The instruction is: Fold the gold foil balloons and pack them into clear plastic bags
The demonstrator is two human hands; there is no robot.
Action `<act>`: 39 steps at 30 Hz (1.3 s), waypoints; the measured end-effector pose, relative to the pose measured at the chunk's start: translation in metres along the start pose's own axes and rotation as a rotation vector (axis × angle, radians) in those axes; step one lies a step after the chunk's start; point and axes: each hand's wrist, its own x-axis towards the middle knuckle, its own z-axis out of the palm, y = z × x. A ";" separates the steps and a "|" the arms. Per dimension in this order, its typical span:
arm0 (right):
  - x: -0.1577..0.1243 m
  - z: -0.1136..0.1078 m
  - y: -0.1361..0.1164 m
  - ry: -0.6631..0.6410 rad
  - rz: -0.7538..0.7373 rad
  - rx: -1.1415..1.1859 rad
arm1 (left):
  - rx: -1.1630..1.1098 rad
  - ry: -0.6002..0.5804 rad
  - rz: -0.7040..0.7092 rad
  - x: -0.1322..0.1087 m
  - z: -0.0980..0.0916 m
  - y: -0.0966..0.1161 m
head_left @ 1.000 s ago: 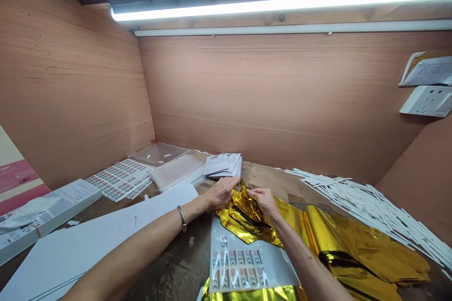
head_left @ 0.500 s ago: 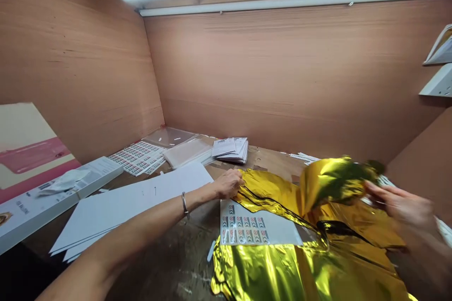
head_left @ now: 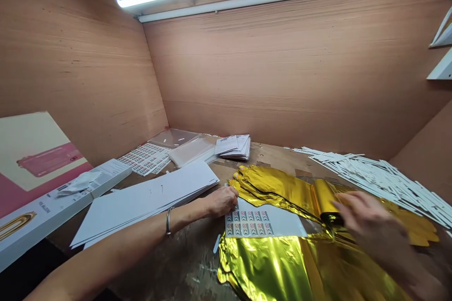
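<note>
Flat gold foil balloons (head_left: 275,181) lie in a layered pile on the right half of the table. My left hand (head_left: 223,201) is closed in a pinch at the left end of the upper foil, by the top-left corner of a sheet of small printed stickers (head_left: 249,223). What its fingertips hold is hidden. My right hand (head_left: 367,218), blurred by motion, has its fingers curled at a rolled-over fold of the upper foil. More gold foil (head_left: 264,263) spreads below the sticker sheet, towards me.
A heap of white strips (head_left: 374,176) lies at the back right. White card sheets (head_left: 151,195), a long white box (head_left: 70,202), more sticker sheets (head_left: 144,159), clear plastic bags (head_left: 192,150) and stacked printed cards (head_left: 233,146) are to the left and back. Wooden walls enclose the table.
My right hand has brought the raised foil down into a fold and moved left. My left hand has shifted slightly down, towards the sticker sheet. The white strips now show more fully.
</note>
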 end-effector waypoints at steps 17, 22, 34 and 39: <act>0.006 0.111 -0.141 -0.379 -0.310 0.281 | 0.281 -0.087 0.083 0.004 0.009 0.013; 0.001 0.113 -0.140 -0.340 -0.300 0.347 | 0.032 0.033 0.014 -0.002 -0.003 -0.004; -0.001 0.116 -0.140 -0.310 -0.282 0.362 | 0.099 -0.085 0.153 0.002 -0.009 0.002; -0.001 0.114 -0.141 -0.321 -0.269 0.363 | 0.198 -0.101 0.142 0.005 -0.002 0.003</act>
